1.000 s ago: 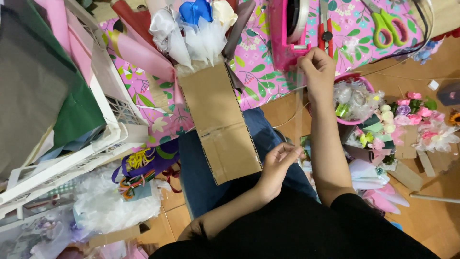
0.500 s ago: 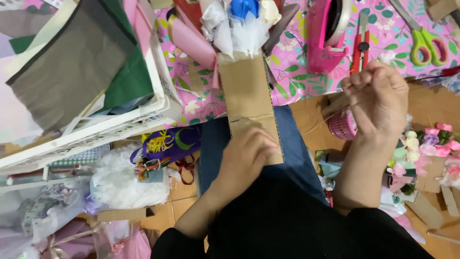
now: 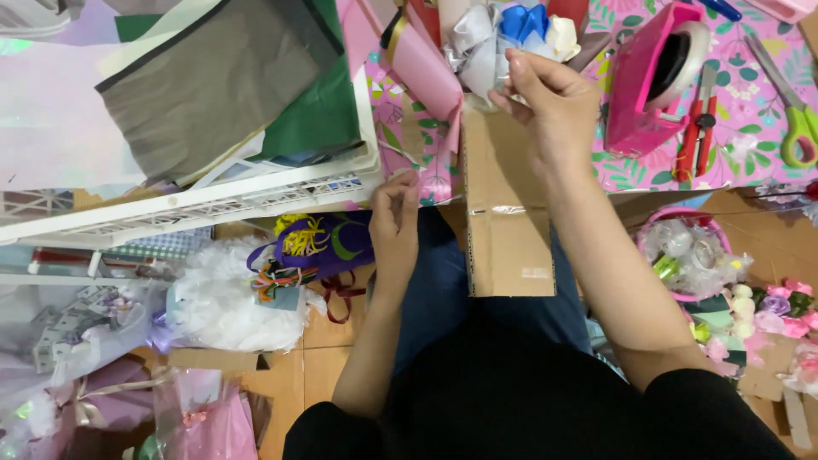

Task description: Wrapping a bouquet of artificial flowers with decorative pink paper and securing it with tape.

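Cardboard strip [image 3: 509, 230]: long, brown, lying across the person's lap, far end under a cluster of ribbon bows [image 3: 503, 34] at the table edge, so both hands can reach it.
White wire tray [image 3: 196, 204], far left: holds grey and green sheets, kept off the floor.
Left hand [image 3: 396, 226]: fingertips pressed together just left of the strip; whether they pinch anything cannot be told.
Right hand [image 3: 550, 98]: fingers closed on the bows, steadying them.
Pink tape dispenser [image 3: 652, 81], red cutter [image 3: 700, 123], green scissors [image 3: 797, 128], far right: within reach.
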